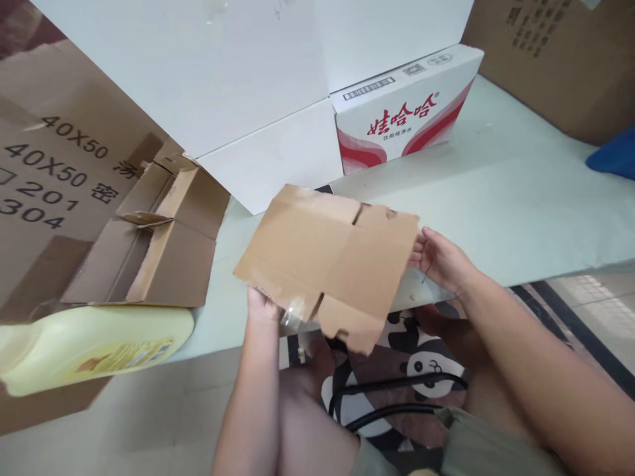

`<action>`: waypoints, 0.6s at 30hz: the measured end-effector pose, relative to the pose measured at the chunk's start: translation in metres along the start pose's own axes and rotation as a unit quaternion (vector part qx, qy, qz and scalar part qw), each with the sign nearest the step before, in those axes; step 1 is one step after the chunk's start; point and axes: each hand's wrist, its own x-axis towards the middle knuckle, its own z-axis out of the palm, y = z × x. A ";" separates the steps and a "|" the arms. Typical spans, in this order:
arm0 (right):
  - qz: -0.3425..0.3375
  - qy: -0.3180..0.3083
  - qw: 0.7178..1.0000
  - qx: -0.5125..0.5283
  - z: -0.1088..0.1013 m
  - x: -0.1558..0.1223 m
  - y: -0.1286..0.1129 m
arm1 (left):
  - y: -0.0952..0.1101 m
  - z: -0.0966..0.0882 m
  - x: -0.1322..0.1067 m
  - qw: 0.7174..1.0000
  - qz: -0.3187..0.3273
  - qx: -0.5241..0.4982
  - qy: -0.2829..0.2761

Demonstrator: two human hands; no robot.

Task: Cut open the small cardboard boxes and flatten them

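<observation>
A flattened piece of brown cardboard (317, 251), creased, with slots and cut tabs along its edges, is held tilted above the table's front edge. My left hand (262, 305) grips its lower left edge, with the fingers mostly hidden beneath. A strip of clear tape (294, 312) shines on the cardboard close to that hand. At the right edge is my right hand (437, 258), its thumb apart and its fingertips against or just behind the cardboard; the hand looks open. A small dark object (325, 189) shows partly behind the far edge.
A pale green table (520, 211) carries a white-and-red box (401, 119) and a big white carton (258, 73). Folded brown boxes (173, 258) and a yellow bottle (99, 344) lie left. A brown carton (560, 73) and blue item (615, 153) are right. A panda-print bag (426, 370) sits below.
</observation>
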 end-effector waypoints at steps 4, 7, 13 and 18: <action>0.041 -0.087 0.995 -0.035 0.015 -0.005 0.013 | -0.005 0.006 0.013 0.999 0.015 -0.041 0.001; 0.052 -0.075 0.995 -0.039 0.024 -0.004 0.023 | -0.009 0.006 0.007 0.999 0.022 -0.040 -0.023; 0.035 -0.031 0.996 -0.073 0.025 0.000 0.031 | -0.010 0.004 0.000 0.997 0.053 -0.015 -0.054; 0.071 -0.123 0.989 -0.038 0.024 -0.010 0.024 | -0.010 0.004 0.006 0.998 0.056 -0.027 0.004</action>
